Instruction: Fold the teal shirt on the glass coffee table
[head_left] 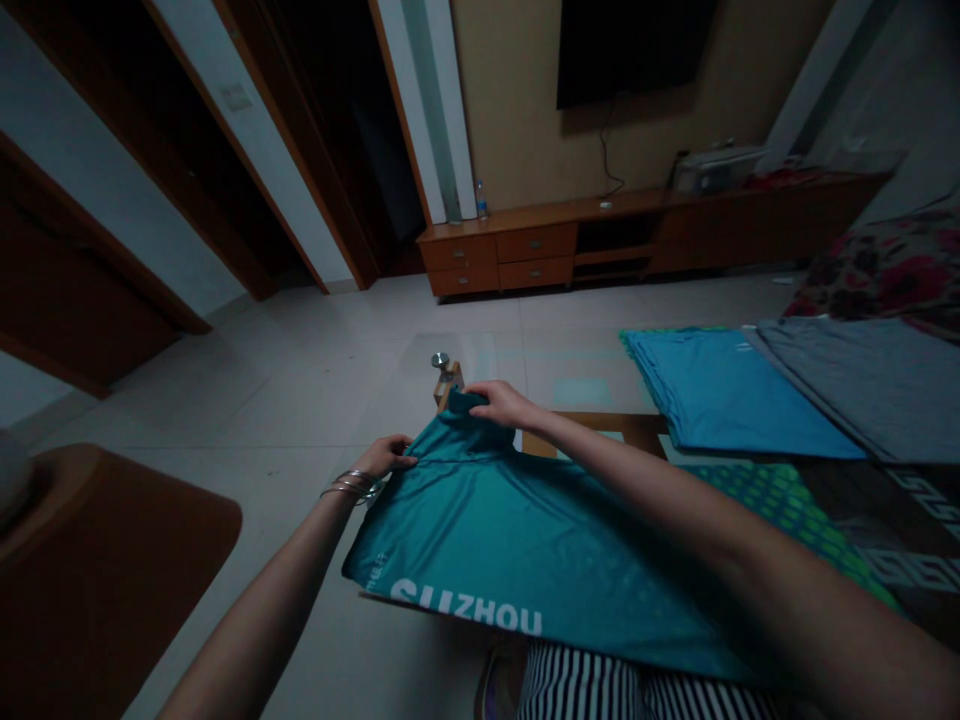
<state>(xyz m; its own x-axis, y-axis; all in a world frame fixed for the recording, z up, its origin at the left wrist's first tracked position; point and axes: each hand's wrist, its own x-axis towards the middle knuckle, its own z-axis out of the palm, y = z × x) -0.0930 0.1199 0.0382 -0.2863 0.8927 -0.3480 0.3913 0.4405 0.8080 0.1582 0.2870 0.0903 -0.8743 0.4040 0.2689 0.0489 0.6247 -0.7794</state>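
A teal T-shirt [480, 520] with white "SUZHOU" lettering lies folded lengthwise in front of me, its near edge above my striped trousers. My left hand [384, 458], with bangles on its wrist, has its fingers closed on the shirt's left edge. Farther up, my right hand [496, 405] pinches the cloth at the shirt's top corner, where it bunches slightly. The shirt rests on a glass-topped table [405, 385], and its right part is partly hidden by my right forearm.
On the right lie a folded blue garment [739, 390] and a grey garment [870, 380], with green patterned cloth [776, 495] nearer. A low wooden cabinet [536, 255] runs along the wall under a television [634, 50]. A brown stool-like piece [127, 560] stands at left.
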